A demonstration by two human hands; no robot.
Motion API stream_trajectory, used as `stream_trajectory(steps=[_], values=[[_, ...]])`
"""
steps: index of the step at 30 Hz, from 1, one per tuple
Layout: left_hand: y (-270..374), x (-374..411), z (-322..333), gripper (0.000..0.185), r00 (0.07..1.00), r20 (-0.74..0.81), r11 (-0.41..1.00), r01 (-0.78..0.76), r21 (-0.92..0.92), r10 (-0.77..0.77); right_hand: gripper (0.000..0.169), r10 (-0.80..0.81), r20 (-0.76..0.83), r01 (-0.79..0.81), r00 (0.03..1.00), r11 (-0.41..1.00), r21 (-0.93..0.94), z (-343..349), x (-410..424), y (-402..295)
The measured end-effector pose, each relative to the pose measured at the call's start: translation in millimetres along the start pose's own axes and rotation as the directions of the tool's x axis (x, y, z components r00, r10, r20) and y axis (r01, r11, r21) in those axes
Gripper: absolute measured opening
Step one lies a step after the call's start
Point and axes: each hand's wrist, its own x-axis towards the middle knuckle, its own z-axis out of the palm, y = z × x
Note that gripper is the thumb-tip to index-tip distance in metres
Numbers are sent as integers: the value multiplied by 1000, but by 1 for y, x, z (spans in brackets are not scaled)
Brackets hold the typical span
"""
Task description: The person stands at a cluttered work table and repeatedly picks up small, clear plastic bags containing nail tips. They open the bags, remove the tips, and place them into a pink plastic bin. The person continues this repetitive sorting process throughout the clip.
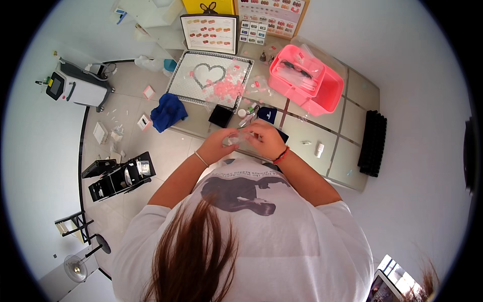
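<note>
Close to my body at the table's front edge, my left hand holds a small clear plastic bag by its side. The fingers of my right hand pinch the other side of that bag; what it contains is too small to tell. Just beyond my hands lie a black square case, a small round white jar and a dark blue pouch. Part of a dark flat object shows from behind my right hand.
Pink pieces are heaped on a white tray with a heart pattern. To its right stands a pink plastic box with an upper compartment. A blue cloth hangs at the table's left edge. A white bottle lies right of my hands.
</note>
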Motion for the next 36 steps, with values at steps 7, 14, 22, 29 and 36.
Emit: stream_trajectory(steps=[7,14,22,29,36], values=[[-15,-10,-3,52,998,-42,998,53,-15,-53,57,389,-348,-514,853,741,-431,-46,-47,182],[-27,-29,-1,51,985,-79,987,149,-58,-154,74,606,-283,-637,743,512,-577,-69,-52,199],[-27,-29,-1,50,982,-75,984,171,-58,-175,18,520,-282,-568,806,547,-615,-54,-60,211],[-27,-14,-2,50,987,-68,988,144,-55,-147,15,386,-393,-510,835,812,-286,-52,-43,201],[-18,9,0,51,996,-28,996,78,-34,-79,11,272,-54,-226,961,879,419,-7,14,90]])
